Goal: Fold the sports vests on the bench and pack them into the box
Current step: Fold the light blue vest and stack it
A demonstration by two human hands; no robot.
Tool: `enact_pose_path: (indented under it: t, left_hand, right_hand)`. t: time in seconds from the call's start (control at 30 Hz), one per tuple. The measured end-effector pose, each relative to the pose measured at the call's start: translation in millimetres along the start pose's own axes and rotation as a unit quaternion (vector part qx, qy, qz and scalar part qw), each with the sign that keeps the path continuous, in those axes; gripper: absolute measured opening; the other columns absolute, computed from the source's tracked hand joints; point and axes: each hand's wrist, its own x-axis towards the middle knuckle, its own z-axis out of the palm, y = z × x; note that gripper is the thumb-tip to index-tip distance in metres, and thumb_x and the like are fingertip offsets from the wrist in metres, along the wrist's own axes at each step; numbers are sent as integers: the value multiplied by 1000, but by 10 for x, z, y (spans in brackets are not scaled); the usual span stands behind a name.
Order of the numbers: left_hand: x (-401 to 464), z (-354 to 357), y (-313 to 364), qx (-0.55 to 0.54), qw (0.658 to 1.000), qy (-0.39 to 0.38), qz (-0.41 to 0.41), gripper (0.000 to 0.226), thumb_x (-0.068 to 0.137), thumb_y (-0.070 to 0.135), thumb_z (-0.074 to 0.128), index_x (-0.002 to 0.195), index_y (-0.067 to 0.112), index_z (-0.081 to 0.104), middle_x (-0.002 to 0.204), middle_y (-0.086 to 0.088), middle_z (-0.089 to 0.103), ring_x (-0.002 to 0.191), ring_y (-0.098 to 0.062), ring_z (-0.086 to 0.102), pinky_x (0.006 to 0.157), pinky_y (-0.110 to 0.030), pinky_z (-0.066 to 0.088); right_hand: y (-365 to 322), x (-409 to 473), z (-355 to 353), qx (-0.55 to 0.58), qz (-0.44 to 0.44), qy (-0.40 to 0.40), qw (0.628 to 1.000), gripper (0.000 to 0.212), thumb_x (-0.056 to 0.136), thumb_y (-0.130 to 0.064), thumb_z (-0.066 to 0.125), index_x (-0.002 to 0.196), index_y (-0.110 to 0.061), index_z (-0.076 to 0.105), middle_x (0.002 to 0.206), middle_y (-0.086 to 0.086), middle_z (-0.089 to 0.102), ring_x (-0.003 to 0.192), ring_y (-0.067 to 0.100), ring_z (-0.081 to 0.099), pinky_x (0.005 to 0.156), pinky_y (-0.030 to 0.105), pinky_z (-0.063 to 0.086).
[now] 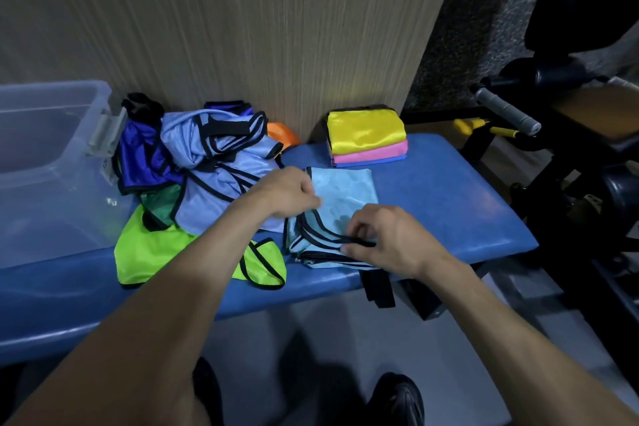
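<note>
Two bare forearms reach from the near edge over the blue table point(449, 204). Right hand point(390, 240) has its fingers point(352, 247) curled, pinching the black-trimmed edge of the light blue vest point(342, 195), which lies half folded at the middle of the table, close to its near edge. Left hand point(288, 192) rests on that vest's left side, fingers bent and nipping the cloth. Just left of it sits a loose heap of vests point(207, 162): pale blue, dark blue, green and a lime one point(152, 252) nearest the near edge. By the far edge lies a folded stack point(366, 138), yellow over pink over blue. At the table's left end stands the clear plastic box point(45, 149).
</note>
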Motion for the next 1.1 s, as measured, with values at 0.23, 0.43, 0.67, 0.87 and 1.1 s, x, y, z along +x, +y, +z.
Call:
enact_pose_path:
  t: [0.23, 0.43, 0.67, 0.87, 1.1]
  left_hand:
    - [-306, 59, -63, -21, 994, -78, -79, 34, 93, 47, 68, 88, 18, 51, 84, -7, 65, 72, -24, 71, 60, -34, 62]
    - [-395, 189, -92, -131, 988, -53, -63, 54, 89, 42, 74, 131, 20, 48, 107, -2, 59, 81, -18, 64, 67, -36, 60]
    - [-445, 196, -152, -290, 955, -55, -37, 50, 93, 31, 74, 136, 25, 50, 129, -5, 56, 108, -21, 64, 85, -33, 57]
    - [-460, 296, -146, -284, 958, -30, -16, 37, 102, 16, 60, 134, 24, 42, 101, -11, 53, 59, -21, 68, 53, -32, 58]
    - [-443, 447, -212, -283, 958, -27, -19, 35, 104, 10, 55, 131, 30, 45, 91, -9, 52, 56, -27, 71, 61, -40, 63]
  right_hand:
    - [-50, 24, 3, 108, 32, -11, 994, 19, 83, -34, 83, 80, -22, 69, 68, -8, 64, 62, 4, 55, 64, 24, 49]
    - [-15, 36, -58, 311, 101, -55, 943, 18, 80, -17, 87, 74, -13, 70, 67, 1, 64, 65, 12, 55, 64, 24, 43]
    - [-103, 63, -110, 348, 171, -26, 921, 23, 77, -4, 86, 75, -8, 64, 66, 5, 60, 60, 14, 52, 55, 13, 41]
    - [-186, 119, -26, 284, 168, 27, 943, 23, 80, -17, 85, 75, -14, 63, 71, 1, 58, 62, 13, 52, 58, 18, 42]
    - [-347, 112, 168, 134, 73, 65, 986, 12, 88, -22, 75, 82, -18, 65, 72, -2, 65, 66, 13, 58, 63, 24, 48]
